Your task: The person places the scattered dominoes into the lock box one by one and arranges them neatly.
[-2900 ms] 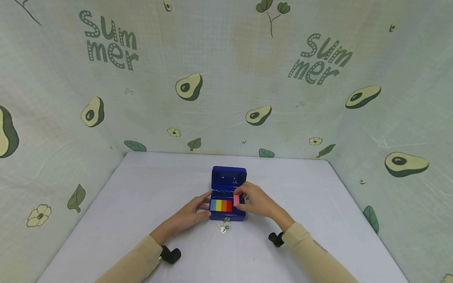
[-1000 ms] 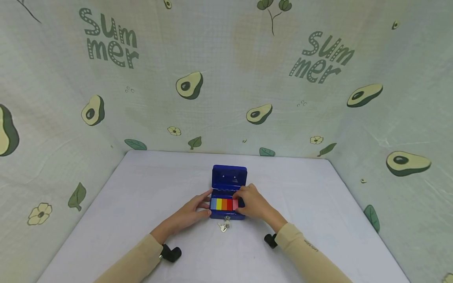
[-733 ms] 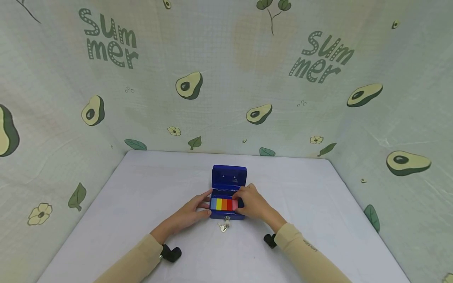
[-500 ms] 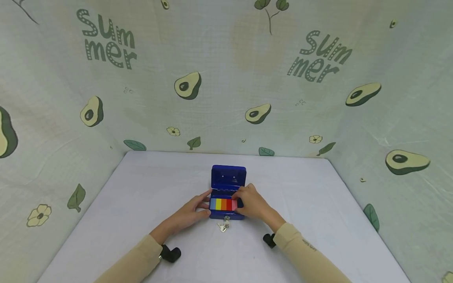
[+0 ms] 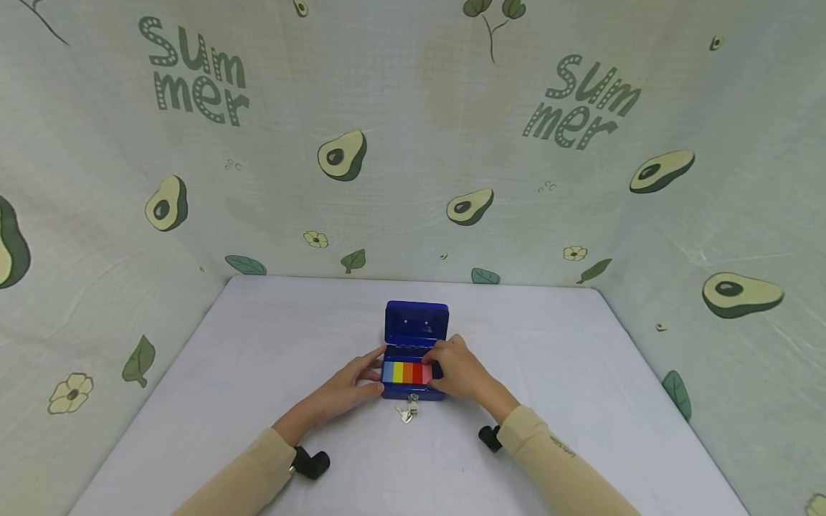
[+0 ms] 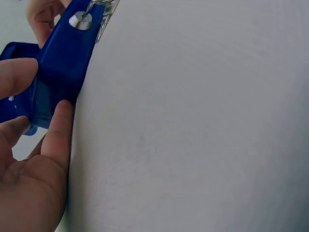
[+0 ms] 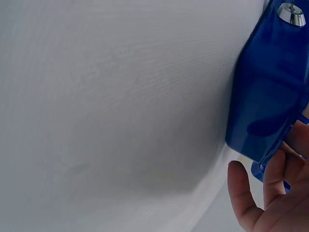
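Observation:
A blue metal cash box stands on the table with its lid raised. Light blue, yellow, orange and red strip-like blocks lie side by side inside. At their right end my right hand pinches a pink block between thumb and fingers, right beside the red one. My left hand touches the box's left side, index finger toward the hinge, thumb at the front corner. In the left wrist view its thumb is at the rim. The right wrist view hides the blocks.
A silver lock cylinder with keys sits at the box's front. White cloth covers the table. An avocado-print curtain rises behind and on both sides. Black wrist cameras sit below the hands.
The right hand has moved the pink block slightly left and down, from just apart to beside the red one. In the last second it has hardly moved. The left hand stays put.

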`<control>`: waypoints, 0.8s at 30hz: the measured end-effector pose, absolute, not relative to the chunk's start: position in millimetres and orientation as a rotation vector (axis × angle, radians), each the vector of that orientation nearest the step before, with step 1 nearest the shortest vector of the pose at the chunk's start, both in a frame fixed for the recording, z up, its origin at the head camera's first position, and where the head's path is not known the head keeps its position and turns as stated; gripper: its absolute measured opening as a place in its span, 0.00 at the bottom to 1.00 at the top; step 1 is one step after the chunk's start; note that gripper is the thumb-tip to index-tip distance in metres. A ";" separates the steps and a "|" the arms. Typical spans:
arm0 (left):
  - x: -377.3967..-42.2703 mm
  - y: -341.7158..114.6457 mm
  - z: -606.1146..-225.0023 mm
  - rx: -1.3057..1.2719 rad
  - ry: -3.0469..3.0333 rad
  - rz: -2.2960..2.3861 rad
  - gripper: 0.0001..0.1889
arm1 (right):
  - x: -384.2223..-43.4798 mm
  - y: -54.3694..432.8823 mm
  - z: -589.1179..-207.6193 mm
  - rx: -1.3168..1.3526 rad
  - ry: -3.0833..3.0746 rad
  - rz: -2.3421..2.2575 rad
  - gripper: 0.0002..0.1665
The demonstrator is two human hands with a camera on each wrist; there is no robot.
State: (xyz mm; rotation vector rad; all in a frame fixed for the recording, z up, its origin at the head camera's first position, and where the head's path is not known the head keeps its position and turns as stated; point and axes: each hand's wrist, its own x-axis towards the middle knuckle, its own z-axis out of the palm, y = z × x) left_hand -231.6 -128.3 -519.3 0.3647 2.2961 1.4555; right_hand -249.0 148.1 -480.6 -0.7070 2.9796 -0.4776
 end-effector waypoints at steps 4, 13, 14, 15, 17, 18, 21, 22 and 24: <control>-232.1 -127.9 -519.8 0.364 2.298 1.454 0.41 | -249.6 148.2 -481.2 -0.710 2.983 -0.468 0.19; -232.9 -127.2 -520.2 0.362 2.302 1.448 0.41 | -249.0 148.4 -480.9 -0.716 2.992 -0.466 0.20; -232.9 -127.0 -520.2 0.362 2.302 1.447 0.41 | -248.8 148.6 -480.9 -0.715 2.992 -0.469 0.20; -233.1 -127.1 -520.3 0.361 2.301 1.446 0.41 | -248.4 148.8 -480.8 -0.716 2.992 -0.474 0.20; -233.0 -127.3 -520.1 0.359 2.293 1.449 0.41 | -247.9 149.2 -480.9 -0.718 2.992 -0.479 0.20; -232.8 -127.4 -519.9 0.357 2.289 1.452 0.41 | -247.7 149.3 -480.8 -0.719 2.993 -0.482 0.20; -231.8 -128.6 -519.0 0.358 2.277 1.457 0.41 | -247.2 149.6 -480.5 -0.725 2.993 -0.486 0.21; -231.4 -128.8 -518.6 0.359 2.275 1.458 0.41 | -247.1 149.6 -480.3 -0.727 2.993 -0.485 0.21; -231.2 -129.3 -518.2 0.365 2.274 1.457 0.41 | -246.8 150.0 -479.6 -0.729 2.989 -0.490 0.22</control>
